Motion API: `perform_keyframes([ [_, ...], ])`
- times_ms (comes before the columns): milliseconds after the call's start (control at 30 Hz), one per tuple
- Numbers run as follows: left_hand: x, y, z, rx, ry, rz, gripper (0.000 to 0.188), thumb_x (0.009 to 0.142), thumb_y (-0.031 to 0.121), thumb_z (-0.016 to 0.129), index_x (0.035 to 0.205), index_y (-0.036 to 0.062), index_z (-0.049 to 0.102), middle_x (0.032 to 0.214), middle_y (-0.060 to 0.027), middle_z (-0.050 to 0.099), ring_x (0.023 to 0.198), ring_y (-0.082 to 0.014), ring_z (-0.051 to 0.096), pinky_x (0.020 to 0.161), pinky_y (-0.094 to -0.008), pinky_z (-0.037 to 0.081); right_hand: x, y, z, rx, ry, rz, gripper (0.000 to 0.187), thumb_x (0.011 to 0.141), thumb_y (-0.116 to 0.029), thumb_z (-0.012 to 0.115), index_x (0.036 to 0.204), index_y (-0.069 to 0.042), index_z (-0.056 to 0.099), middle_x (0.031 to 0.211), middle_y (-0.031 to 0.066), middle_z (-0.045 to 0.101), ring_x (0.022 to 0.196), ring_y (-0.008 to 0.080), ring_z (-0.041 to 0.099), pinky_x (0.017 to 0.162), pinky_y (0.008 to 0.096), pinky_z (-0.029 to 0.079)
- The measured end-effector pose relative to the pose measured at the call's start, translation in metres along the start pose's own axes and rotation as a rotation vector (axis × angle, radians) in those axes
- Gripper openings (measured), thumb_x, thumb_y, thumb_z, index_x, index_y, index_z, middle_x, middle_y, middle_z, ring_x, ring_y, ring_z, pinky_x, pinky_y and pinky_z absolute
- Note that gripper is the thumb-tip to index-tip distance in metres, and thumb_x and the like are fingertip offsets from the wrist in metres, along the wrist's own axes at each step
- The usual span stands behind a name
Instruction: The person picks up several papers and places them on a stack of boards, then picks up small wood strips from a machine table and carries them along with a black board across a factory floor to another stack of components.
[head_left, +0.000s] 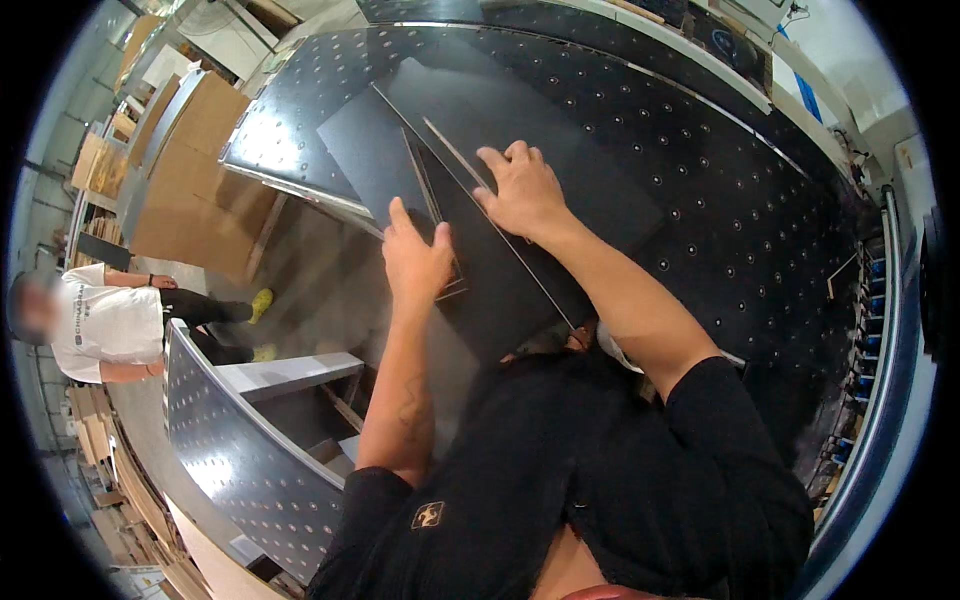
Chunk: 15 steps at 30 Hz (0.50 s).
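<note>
Both hands press flat on thin black rectangular sheets (500,260), lying under the fingers on the black dotted bench (720,200): left hand (415,260) fingers together, right hand (522,190) fingers spread, probably steadying them.

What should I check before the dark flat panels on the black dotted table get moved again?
1. Left hand on the near dark flat panel, palm down near its left edge: ok.
2. Right hand flat on the panels, fingers spread toward the larger dark sheet: ok.
3. Panels lying flat on the black table with rows of pale dots: ok for the far part; the near panel juts past the table's left edge.
4. Panel edges lined up: not ok, they lie fanned at different angles.
5. Person in a white shirt stands apart at left, away from the panels: ok.
6. Grip under the panels: cannot tell.
</note>
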<state>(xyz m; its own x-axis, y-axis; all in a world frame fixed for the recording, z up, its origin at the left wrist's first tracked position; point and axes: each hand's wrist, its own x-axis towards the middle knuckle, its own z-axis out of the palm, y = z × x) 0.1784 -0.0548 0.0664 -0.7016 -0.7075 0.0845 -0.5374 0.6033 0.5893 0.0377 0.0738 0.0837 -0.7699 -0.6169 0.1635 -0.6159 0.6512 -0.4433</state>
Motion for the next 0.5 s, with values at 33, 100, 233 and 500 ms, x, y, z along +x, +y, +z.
perform_keyframes([
  [33, -0.004, 0.009, -0.006, -0.018, -0.055, -0.021, 0.083, 0.088, 0.031, 0.073, 0.152, 0.0009, 0.031, 0.133, -0.0319, 0.054, 0.123, -0.0479, 0.052, 0.105, -0.0511, 0.043, -0.002, 0.0, 0.0, -0.056, -0.008, -0.052, 0.058, 0.087, -0.04, 0.073, 0.138, -0.015, 0.057, 0.132, 0.0198, 0.054, 0.121, 0.0382, 0.054, 0.102, 0.0481, 0.047],
  [100, -0.006, 0.008, -0.004, -0.085, -0.05, 0.043, 0.082, 0.089, 0.034, 0.073, 0.152, -0.0025, 0.034, 0.142, -0.0309, 0.051, 0.132, -0.0456, 0.048, 0.11, -0.0486, 0.04, -0.014, 0.01, -0.012, 0.026, 0.179, -0.121, 0.059, 0.087, -0.04, 0.074, 0.139, -0.015, 0.057, 0.137, 0.0199, 0.053, 0.124, 0.0385, 0.053, 0.105, 0.0471, 0.045],
  [233, -0.007, -0.018, -0.009, -0.299, 0.051, 0.141, 0.068, 0.091, 0.032, 0.075, 0.142, -0.0042, 0.049, 0.143, -0.0232, 0.053, 0.129, -0.0345, 0.054, 0.108, -0.0409, 0.043, -0.06, 0.093, -0.083, 0.235, 0.341, -0.055, 0.059, 0.087, -0.037, 0.077, 0.136, -0.009, 0.059, 0.142, 0.0202, 0.053, 0.131, 0.038, 0.051, 0.109, 0.0436, 0.042],
  [500, -0.024, -0.1, -0.014, -0.381, -0.041, -0.089, 0.052, 0.103, 0.025, 0.063, 0.144, -0.0032, 0.048, 0.132, -0.0191, 0.06, 0.117, -0.0233, 0.059, 0.102, -0.035, 0.045, -0.274, 0.452, -0.241, -0.396, 0.849, 0.985, 0.06, 0.083, -0.041, 0.078, 0.126, 0.0, 0.064, 0.125, 0.0246, 0.061, 0.118, 0.0398, 0.059, 0.103, 0.0459, 0.047],
])
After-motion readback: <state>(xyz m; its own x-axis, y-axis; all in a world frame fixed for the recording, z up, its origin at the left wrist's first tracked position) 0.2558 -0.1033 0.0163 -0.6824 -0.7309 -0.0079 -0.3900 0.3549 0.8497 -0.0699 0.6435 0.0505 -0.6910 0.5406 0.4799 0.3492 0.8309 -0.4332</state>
